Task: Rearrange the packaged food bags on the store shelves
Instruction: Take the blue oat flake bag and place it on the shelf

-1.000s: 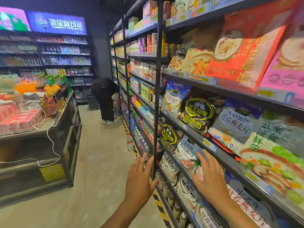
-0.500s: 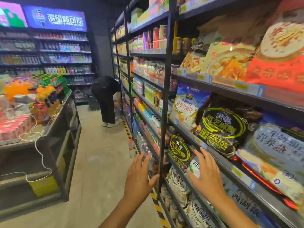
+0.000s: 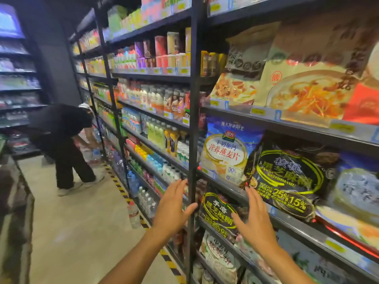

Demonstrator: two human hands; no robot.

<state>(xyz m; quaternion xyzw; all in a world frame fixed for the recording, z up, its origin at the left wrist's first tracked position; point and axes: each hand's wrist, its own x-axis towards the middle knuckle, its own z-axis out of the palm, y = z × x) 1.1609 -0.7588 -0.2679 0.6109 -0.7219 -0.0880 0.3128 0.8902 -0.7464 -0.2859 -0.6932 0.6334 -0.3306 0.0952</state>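
Neither hand grips anything: the left hand [image 3: 172, 210] and right hand [image 3: 255, 222] hover with fingers straight and spread, either side of a small black bag [image 3: 218, 210]. No bag looks lifted, so the rearranging seems barely begun here. Above the right hand a bigger black bag [image 3: 287, 181] slumps over the shelf [image 3: 291, 223] edge, glossy, crinkled and pillow-shaped. Beyond the fingertips stands a blue-white bag [image 3: 225, 152] of smooth film. The post [image 3: 192, 119] by the left thumb is matte black metal.
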